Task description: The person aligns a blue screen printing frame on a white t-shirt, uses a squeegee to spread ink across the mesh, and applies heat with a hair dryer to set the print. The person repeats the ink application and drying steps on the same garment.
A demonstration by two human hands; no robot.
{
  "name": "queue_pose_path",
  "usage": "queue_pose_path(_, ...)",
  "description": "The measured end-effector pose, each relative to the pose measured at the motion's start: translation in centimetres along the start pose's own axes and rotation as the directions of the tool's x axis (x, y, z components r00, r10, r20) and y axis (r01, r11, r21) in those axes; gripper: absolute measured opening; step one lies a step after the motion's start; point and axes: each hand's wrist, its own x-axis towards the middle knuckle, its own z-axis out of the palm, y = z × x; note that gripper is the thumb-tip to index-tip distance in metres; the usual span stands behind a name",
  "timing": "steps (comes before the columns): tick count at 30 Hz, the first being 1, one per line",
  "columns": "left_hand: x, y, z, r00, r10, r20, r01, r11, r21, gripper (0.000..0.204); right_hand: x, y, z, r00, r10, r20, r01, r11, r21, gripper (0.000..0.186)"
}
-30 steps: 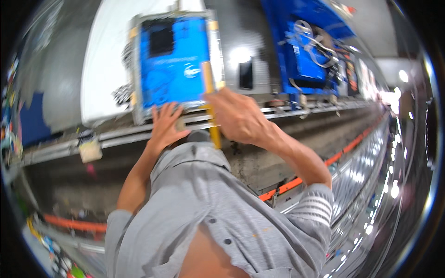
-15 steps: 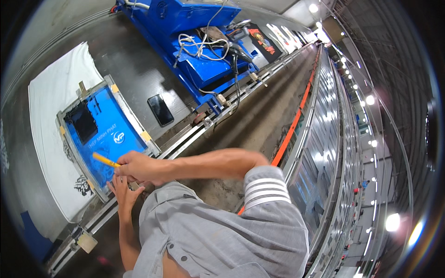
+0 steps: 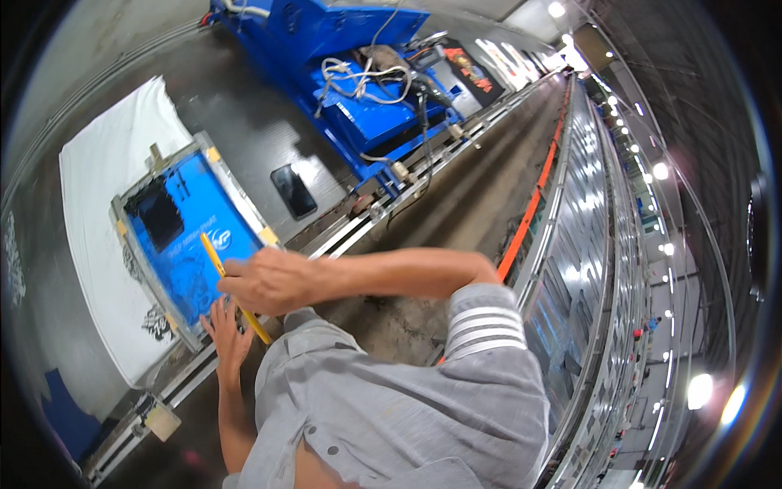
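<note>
My right hand (image 3: 265,279) is closed round a long yellow bar (image 3: 212,253), held slanting across the lower right of a blue printing screen (image 3: 189,212) in a metal frame. The screen has a dark ink patch (image 3: 155,213) at its upper left and pale markings lower down. It lies on a white cloth (image 3: 98,204) with dark printed figures showing beside the frame. My left hand (image 3: 230,338) has its fingers spread at the frame's lower edge, just below my right hand; its fingertips touch or nearly touch the frame.
A black phone (image 3: 293,192) lies right of the screen. A blue machine (image 3: 375,114) with loose cables stands beyond it on rails (image 3: 338,240). Dark printed cloth (image 3: 472,73) lies farther along. An orange strip (image 3: 529,220) and metal racks (image 3: 570,310) run along the right. Dark blue cloth (image 3: 65,411) is at lower left.
My view has turned since a second ago, tilting the scene. In the last half second my right hand shifted slightly right and the yellow bar swung steeper; my left hand stayed at the frame's edge.
</note>
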Motion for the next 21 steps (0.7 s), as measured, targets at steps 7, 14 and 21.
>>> queue_pose_path(7,0.5,-2.3,0.4,0.984,0.106,-0.142,-0.098,0.993,0.061,0.081,1.3,1.6,0.2,0.987,-0.13,0.093,0.147,0.967,-0.21,0.016)
queue_pose_path(14,-0.6,-1.4,0.4,0.999,-0.02,-0.048,0.015,0.996,-0.089,0.084,2.2,-1.2,1.1,0.6,0.528,0.601,-0.553,-0.269,0.789,0.02)
queue_pose_path(21,-0.2,-0.4,-0.2,0.996,-0.06,-0.072,0.055,0.996,-0.074,0.083,0.5,-3.0,4.4,0.725,0.625,0.289,-0.264,-0.135,0.955,0.029)
